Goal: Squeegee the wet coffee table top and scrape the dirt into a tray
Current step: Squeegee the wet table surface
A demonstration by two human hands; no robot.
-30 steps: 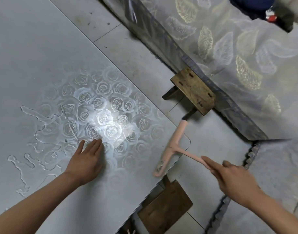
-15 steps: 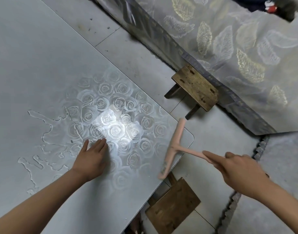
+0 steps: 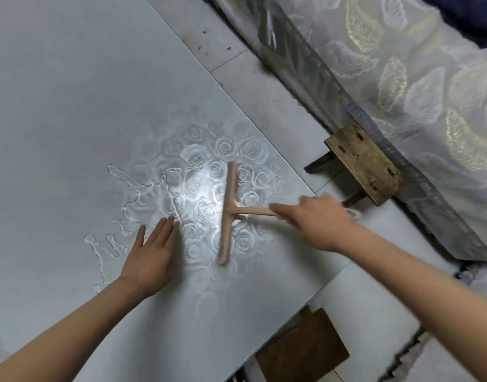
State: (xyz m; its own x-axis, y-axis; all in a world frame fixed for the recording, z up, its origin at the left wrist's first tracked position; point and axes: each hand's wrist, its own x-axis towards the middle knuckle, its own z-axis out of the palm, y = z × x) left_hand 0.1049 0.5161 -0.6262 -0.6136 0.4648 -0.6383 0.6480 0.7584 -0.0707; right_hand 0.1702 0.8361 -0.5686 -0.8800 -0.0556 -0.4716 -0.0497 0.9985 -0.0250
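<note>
Head view, looking down on grey coffee table top point(image 3: 71, 106), near right corner in frame. A glossy patch with a rose pattern shows under a bright glare at mid-table. Water point(image 3: 118, 245) lies in thin ragged streaks and small pools left of that patch, some running close under the left wrist. Left hand point(image 3: 151, 255) is flat on the table, palm down, fingers straight and pressed close together, thumb held out to the side; fingertips sit at the edge of the glare. Pink T-shaped squeegee point(image 3: 228, 216) is over the rose patch, just right of the left hand and apart from it. Its blade runs near-to-far and its handle points right. The blade looks set down on the surface, but actual contact cannot be told. Right hand point(image 3: 319, 219) holds the handle's end, index finger laid straight along the shaft toward the blade. Motion blur hides how its other fingers lie. Beyond the table edge, pale tiled floor point(image 3: 374, 312). A low wooden stool point(image 3: 366, 166) stands against a bed draped in leaf-patterned fabric point(image 3: 402, 78). A second wooden stool point(image 3: 303, 351) shows partly under the near table edge.
</note>
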